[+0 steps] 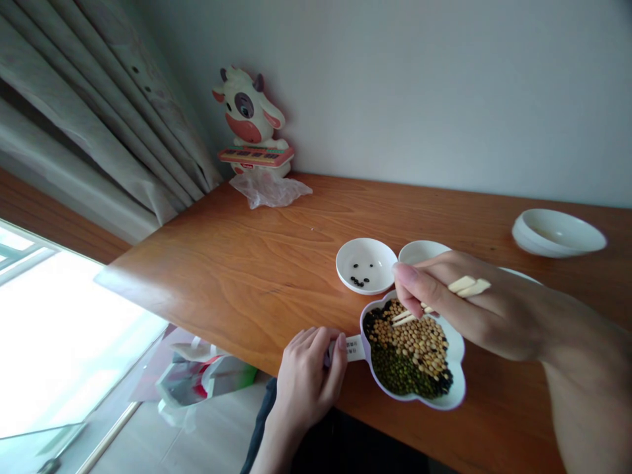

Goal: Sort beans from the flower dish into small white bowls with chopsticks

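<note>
Holding pale wooden chopsticks (439, 299) – right hand (459, 303), tips left-down into white flower-shaped bean dish (457, 378) | left hand (306, 375) pinches dish handle (354, 347) | small white bowl (366, 264) – few black beans

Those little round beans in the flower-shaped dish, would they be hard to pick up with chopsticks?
Probably fiddly. The beans look small, round and smooth, so they would likely slip from the chopsticks and roll if dropped. They lie heaped in the dish, so a nudge may shift several. The left hand holds the dish's handle, which suggests it slides easily on the table.
</note>
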Motion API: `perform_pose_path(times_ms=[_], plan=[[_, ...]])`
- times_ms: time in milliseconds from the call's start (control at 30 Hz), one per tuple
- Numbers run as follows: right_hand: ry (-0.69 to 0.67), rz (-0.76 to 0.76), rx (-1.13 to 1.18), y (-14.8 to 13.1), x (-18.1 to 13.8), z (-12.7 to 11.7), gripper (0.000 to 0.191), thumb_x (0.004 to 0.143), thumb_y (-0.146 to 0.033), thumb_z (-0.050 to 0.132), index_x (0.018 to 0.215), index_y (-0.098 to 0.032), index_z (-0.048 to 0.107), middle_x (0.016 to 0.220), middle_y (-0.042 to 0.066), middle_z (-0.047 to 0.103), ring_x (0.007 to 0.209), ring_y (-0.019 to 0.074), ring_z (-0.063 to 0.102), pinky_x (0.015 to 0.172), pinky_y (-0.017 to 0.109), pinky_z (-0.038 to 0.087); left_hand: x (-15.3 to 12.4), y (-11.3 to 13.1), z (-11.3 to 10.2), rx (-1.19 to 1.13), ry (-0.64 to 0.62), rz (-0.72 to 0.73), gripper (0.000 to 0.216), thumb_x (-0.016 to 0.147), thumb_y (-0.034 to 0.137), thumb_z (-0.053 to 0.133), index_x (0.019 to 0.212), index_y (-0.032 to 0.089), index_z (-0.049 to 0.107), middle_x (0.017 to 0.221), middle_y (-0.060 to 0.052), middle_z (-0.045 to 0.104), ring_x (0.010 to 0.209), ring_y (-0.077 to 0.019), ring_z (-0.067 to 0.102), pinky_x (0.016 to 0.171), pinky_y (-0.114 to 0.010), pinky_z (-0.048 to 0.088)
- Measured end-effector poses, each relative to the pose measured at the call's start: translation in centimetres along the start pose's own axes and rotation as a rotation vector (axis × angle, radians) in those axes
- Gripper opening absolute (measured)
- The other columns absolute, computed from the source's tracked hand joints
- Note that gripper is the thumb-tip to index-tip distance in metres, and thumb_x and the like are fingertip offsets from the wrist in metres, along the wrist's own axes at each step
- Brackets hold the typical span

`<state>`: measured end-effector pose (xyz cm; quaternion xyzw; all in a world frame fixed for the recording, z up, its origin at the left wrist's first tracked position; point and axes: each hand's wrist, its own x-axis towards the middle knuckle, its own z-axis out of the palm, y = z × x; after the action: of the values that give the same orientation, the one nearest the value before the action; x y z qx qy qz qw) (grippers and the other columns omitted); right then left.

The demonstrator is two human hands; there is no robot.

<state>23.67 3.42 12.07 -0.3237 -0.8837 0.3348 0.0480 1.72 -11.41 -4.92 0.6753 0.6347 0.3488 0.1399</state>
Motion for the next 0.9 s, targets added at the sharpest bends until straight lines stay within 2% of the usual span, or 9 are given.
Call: perform_pose_path(times_ms=[333, 733, 900], plan=[[0.033, -0.078, -0.055, 0.5, -0.2, 0.3, 0.058, 0.117, -0.055, 0.030, 0.078, -0.022, 0.056, 0.068, -0.001, 0.058, 0.062, 0.0149, 0.053, 0.066, 0.039, 0.029, 0.1, 0.2, 0.0, -0.010, 0.000, 0.002, 0.022, 0.113, 0.028, 0.049, 0.096, 0.023, 0.062, 0.082, -0.002, 0.070, 0.076, -0.0197, 0.067, 0.072, -0.031, 0.047], [0.075, -0.084, -0.017, 1.1, 0.5, 0.6, 0.066, 0.117, -0.059, 0.027, 0.071, -0.020, 0.056, 0.062, 0.001, 0.059, 0.054, 0.0126, 0.050, 0.056, 0.037, 0.026, 0.0, 0.2, 0.0, -0.011, 0.007, 0.011, 0.022, 0.113, 0.026, 0.049, 0.096, 0.023, 0.062, 0.082, -0.002, 0.069, 0.076, -0.0189, 0.066, 0.072, -0.030, 0.046], [0.075, -0.091, 0.018, 1.6, 0.0, 0.2, 0.065, 0.116, -0.060, 0.025, 0.074, -0.022, 0.054, 0.062, 0.001, 0.056, 0.054, 0.0134, 0.046, 0.055, 0.036, 0.031, 0.0, 0.0, 0.0, -0.009, 0.005, 0.009, 0.021, 0.113, 0.027, 0.050, 0.097, 0.023, 0.062, 0.083, -0.002, 0.069, 0.077, -0.0192, 0.067, 0.072, -0.030, 0.046]])
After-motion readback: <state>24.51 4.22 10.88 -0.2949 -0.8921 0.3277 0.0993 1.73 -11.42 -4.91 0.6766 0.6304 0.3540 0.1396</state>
